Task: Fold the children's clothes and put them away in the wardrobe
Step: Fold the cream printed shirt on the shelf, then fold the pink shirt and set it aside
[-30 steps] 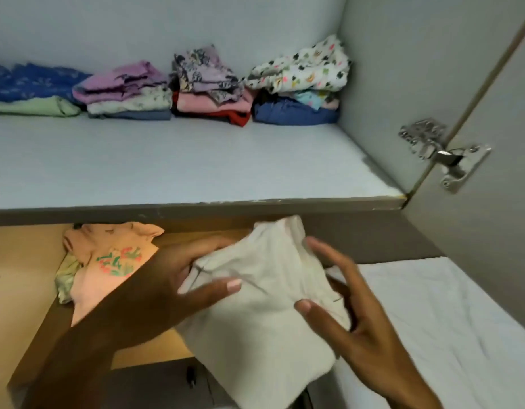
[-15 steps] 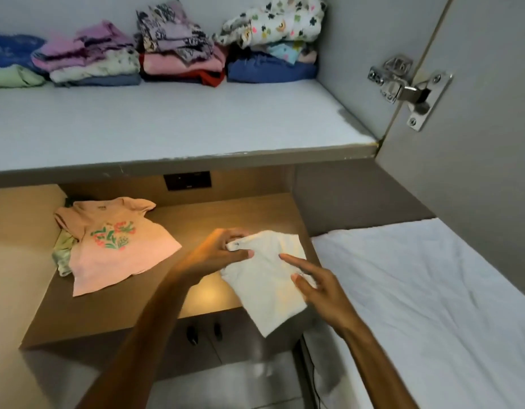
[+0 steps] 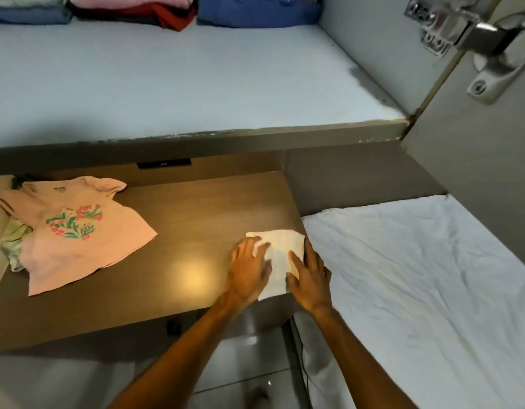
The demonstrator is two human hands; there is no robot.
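Two hands, left hand (image 3: 249, 268) and right hand (image 3: 310, 276), lie spread flat on one white cloth (image 3: 280, 249); one pink shirt (image 3: 75, 228) lies apart on the table (image 3: 181, 219).

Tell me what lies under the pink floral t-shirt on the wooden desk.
A pale green garment pokes out from beneath the pink t-shirt at its left edge, on the desk. Most of it is covered, so what kind of garment it is cannot be told.

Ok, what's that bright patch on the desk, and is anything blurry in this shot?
Head view: a warm glare spot reflects off the wooden desk; the left hand is motion-smeared over the white garment; the hinge at top right looks soft and stretched.
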